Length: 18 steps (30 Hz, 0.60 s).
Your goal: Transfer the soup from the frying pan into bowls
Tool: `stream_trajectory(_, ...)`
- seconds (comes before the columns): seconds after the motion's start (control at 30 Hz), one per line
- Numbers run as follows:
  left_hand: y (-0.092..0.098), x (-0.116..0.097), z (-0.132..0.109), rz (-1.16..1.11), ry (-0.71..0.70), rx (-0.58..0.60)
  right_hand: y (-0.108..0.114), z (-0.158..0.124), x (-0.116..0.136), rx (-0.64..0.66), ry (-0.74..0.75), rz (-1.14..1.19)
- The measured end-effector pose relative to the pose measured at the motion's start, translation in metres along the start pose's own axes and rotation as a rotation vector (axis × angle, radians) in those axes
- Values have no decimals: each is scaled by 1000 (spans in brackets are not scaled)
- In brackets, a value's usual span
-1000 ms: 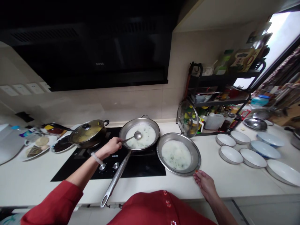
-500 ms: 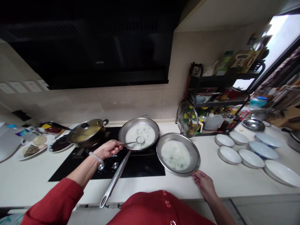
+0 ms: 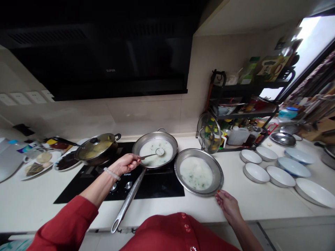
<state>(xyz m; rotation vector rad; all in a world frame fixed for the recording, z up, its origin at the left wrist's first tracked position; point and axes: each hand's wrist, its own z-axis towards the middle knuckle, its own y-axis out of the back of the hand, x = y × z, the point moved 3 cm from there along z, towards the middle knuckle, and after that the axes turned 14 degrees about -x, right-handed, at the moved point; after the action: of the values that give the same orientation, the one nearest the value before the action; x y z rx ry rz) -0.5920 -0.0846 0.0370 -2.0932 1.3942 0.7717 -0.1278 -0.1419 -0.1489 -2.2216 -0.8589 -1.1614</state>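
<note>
My left hand (image 3: 128,164) is closed round the handle of a ladle (image 3: 159,152), whose bowl is over the pan and looks filled with white soup. The steel pan (image 3: 136,148) stands on the stove and holds white soup (image 3: 154,158) with green bits; its long handle points toward me. To its right, a wide steel basin (image 3: 218,177) of similar white soup rests on the counter. My right hand (image 3: 227,204) pinches the basin's near right rim between thumb and fingers.
A lidded wok (image 3: 96,148) occupies the left burner, beside plates of food (image 3: 39,165). Several white bowls (image 3: 280,176) stand on the right counter. Behind the basin, a glass lid (image 3: 209,132) leans against a condiment rack (image 3: 246,111). A black range hood (image 3: 117,52) hangs above.
My left hand has moved slightly right. The ladle's bowl has shifted right and up, and now shows white soup in it. My right hand keeps its place on the basin's rim.
</note>
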Motion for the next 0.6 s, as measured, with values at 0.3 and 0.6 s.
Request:
stream_trajectory(0.3,-5,2,5,-14,-7,25,-1,-2,1,-15,-19,17)
stream_trajectory(0.6,-10,0,1,-7,-19,43,0,1,0,-4,-24,-15)
